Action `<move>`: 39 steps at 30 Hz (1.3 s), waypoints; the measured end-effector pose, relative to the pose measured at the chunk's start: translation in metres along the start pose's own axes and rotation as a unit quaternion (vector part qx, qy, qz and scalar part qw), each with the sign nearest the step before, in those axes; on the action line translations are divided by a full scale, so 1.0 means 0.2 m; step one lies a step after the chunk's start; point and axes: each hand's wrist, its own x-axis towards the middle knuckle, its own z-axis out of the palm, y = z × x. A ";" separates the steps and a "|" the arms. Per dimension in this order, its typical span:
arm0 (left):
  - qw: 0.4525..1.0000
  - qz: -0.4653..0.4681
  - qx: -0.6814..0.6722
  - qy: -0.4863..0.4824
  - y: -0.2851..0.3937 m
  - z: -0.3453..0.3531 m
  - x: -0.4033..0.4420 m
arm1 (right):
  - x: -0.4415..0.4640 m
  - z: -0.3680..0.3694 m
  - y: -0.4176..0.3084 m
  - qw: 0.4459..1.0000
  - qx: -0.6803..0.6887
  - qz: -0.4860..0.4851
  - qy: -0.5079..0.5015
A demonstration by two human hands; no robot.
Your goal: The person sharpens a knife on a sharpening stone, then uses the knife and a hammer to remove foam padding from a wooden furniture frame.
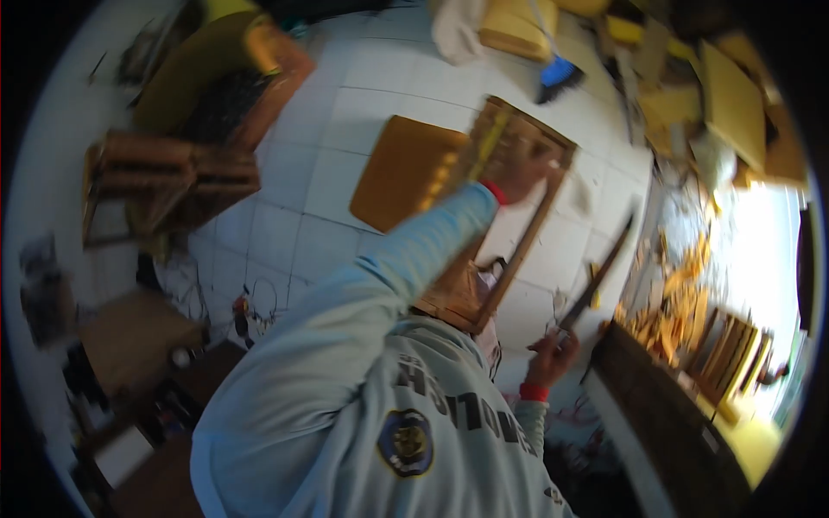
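A long wooden frame (518, 250) stretches in front of my body, from the tiled floor area toward my torso. My left hand (524, 170), blurred by motion, reaches across to the frame's far end; its fingers are smeared. A yellow strip (492, 138) lies along the frame beside that hand. Low on the right, my right hand (553, 356) is closed around the near end of a long dark tapering blade (604, 269), which points up and away. Its exact kind is too blurred to tell.
A flat orange-brown panel (406, 173) lies left of the frame. Wooden furniture (173, 186) stands further left. A blue-headed broom (560, 73) is at the top. Yellow foam pieces (730, 104) are piled upper right, with wood scraps (678, 298) below. A dark bench edge (669, 406) runs lower right.
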 end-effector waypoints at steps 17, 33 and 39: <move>0.738 -0.121 -0.511 0.423 1.17 -0.91 -1.63 | -0.26 0.63 -0.52 0.720 -0.333 -0.452 -0.408; 0.496 -0.155 -0.422 0.743 1.09 0.14 -2.93 | -0.25 1.00 -0.46 0.361 -0.275 -0.615 -0.645; 0.312 -0.404 -0.316 0.800 0.76 0.78 -3.77 | -0.45 1.01 -0.35 0.546 -0.206 -0.381 -0.717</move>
